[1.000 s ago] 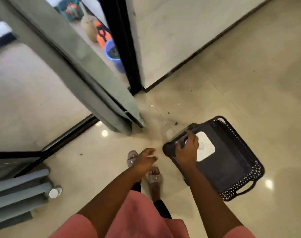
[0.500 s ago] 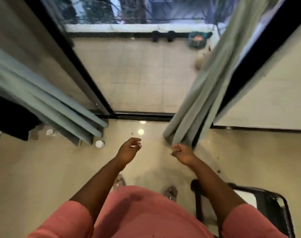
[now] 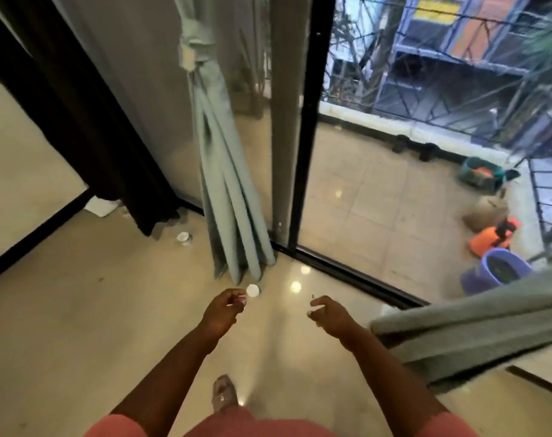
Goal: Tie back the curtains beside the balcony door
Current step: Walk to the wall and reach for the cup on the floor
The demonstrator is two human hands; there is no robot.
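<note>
- We hold our left hand (image 3: 225,309) and right hand (image 3: 330,313) out low, apart, fingers loosely curled, gripping nothing.
- A white round cap (image 3: 253,291) lies on the floor (image 3: 79,310) just beyond our left fingertips.
- Past our left hand hangs the left curtain (image 3: 230,197), already bunched and knotted with a tie (image 3: 194,50) high up.
- Right of our right hand the right curtain (image 3: 476,329) hangs loose, untied.
- Beyond both hands: the balcony door frame (image 3: 306,146), with a purple bucket (image 3: 495,274) outside.

Pale green left curtain (image 3: 227,190), gathered and bound high by a matching tie (image 3: 194,53), hanging centre frame. Right curtain (image 3: 476,335) loose, untied, spilling across lower right.
</note>
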